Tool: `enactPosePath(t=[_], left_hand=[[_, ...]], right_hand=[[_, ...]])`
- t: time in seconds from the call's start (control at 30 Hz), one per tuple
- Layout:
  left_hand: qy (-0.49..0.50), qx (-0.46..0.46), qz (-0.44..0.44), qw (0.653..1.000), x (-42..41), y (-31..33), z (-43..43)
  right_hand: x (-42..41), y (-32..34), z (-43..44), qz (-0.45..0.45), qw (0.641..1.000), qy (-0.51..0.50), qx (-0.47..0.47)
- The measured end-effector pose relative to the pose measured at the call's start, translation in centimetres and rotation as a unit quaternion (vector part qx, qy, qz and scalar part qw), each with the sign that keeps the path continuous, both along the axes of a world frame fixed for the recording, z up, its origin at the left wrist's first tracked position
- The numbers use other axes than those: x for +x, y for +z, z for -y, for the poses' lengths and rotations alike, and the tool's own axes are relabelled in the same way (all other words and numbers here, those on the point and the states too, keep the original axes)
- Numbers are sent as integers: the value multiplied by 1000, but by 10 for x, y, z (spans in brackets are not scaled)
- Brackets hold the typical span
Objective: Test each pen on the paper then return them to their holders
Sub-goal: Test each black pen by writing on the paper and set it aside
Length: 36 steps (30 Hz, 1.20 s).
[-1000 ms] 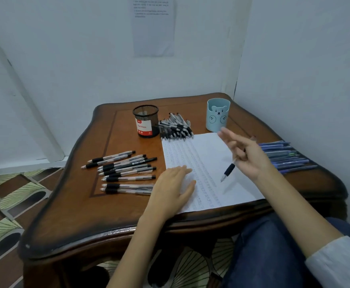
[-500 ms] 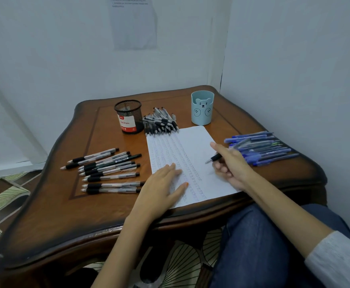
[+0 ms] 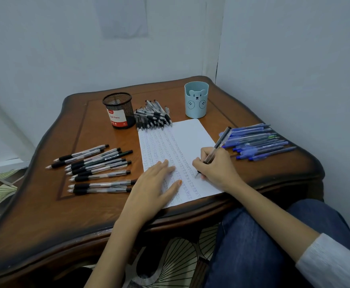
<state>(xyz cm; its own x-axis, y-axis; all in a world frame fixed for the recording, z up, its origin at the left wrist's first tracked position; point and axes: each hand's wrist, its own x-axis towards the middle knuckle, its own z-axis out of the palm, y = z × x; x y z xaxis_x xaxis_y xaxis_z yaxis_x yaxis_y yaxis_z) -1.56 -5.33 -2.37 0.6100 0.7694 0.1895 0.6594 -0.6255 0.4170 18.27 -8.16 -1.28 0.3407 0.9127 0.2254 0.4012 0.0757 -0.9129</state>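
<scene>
Pale walls meet in a corner behind the brown wooden desk (image 3: 45, 204), where a sheet of paper (image 3: 190, 138) lies near the front edge, its left and middle parts filled with columns of small marks. Since half a second ago the right hand (image 3: 217, 169) has drawn back along the sheet toward the person, and its fingers (image 3: 199, 163) now close around a clear pen (image 3: 215, 149) in a writing grip, the tip down on the paper near the front end of a column; a second ago that hand was lifted above the sheet with the pen dangling. The left hand (image 3: 155, 183) stays flat on the lower left part of the paper, fingers spread and gripping nothing. A black mesh holder (image 3: 119, 113) and a light blue bear-faced holder (image 3: 196, 100) stand at the back as before, with a heap of black-grip pens (image 3: 153, 117) between them at the paper's top edge. More black-grip pens (image 3: 95, 167) lie in rows on the left, and blue pens (image 3: 259, 142) lie in a row to the right of the sheet.
</scene>
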Motion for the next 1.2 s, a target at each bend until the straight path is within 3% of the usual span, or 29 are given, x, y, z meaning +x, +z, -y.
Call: enactPosePath(t=[1.2], left_hand=[[4,-4,13,1000,1,3,3]], right_hand=[[4,-3,-3,-44,999,22,1]])
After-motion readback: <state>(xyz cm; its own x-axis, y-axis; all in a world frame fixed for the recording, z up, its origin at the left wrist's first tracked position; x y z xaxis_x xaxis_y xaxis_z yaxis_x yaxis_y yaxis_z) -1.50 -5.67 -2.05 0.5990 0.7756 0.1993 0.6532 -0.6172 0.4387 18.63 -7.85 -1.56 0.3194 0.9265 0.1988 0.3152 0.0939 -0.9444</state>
